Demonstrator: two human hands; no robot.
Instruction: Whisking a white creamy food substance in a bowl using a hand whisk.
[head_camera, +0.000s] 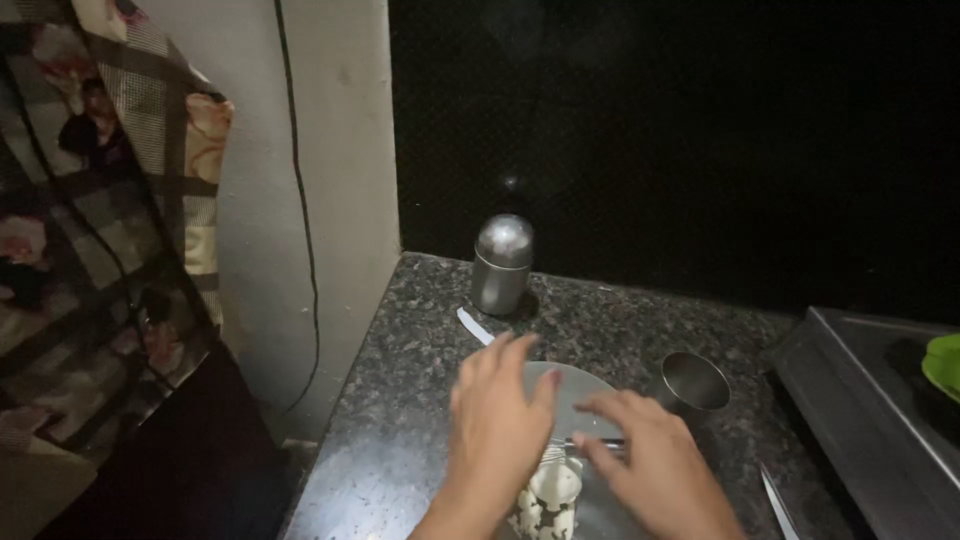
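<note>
Both hands are over the plate (585, 385) near the tabletop's front edge. The left hand (497, 425) is flat, fingers spread, holding nothing. The right hand (650, 455) pinches a fork (575, 445) above white food (548, 500). Scooping seems underway; next needs steady hands.

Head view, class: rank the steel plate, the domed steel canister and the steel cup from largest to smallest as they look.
1. Steel plate, widest though partly under the hands.
2. Domed steel canister.
3. Steel cup; close to the canister, and nearer the camera, so unsure.
</note>
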